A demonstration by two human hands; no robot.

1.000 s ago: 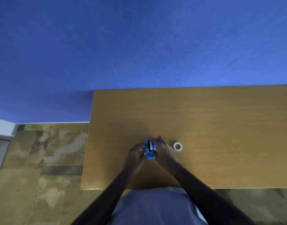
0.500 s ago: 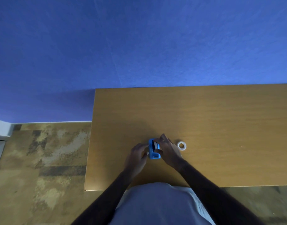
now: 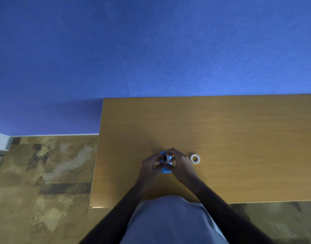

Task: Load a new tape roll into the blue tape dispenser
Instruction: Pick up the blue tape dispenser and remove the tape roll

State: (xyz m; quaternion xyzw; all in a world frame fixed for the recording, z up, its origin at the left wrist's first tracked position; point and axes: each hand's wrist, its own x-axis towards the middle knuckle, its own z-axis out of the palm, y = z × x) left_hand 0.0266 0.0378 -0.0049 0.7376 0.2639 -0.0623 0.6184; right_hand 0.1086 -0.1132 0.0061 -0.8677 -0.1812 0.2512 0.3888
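The blue tape dispenser (image 3: 166,170) stands on the wooden table (image 3: 221,129) near its front edge, mostly covered by my hands. My left hand (image 3: 151,164) grips its left side. My right hand (image 3: 181,162) wraps the right side, its fingers curled over the top around a pale ring (image 3: 168,158) standing upright in the dispenser. A white tape roll (image 3: 195,158) lies flat on the table just right of my right hand, apart from it.
The table's left edge (image 3: 96,155) drops to a patterned brown carpet (image 3: 45,173). A blue wall (image 3: 151,50) rises behind the table. My grey shirt (image 3: 168,221) overlaps the front edge.
Both hands have closed in over the top of the dispenser, covering more of it. The white roll on the table has not moved.
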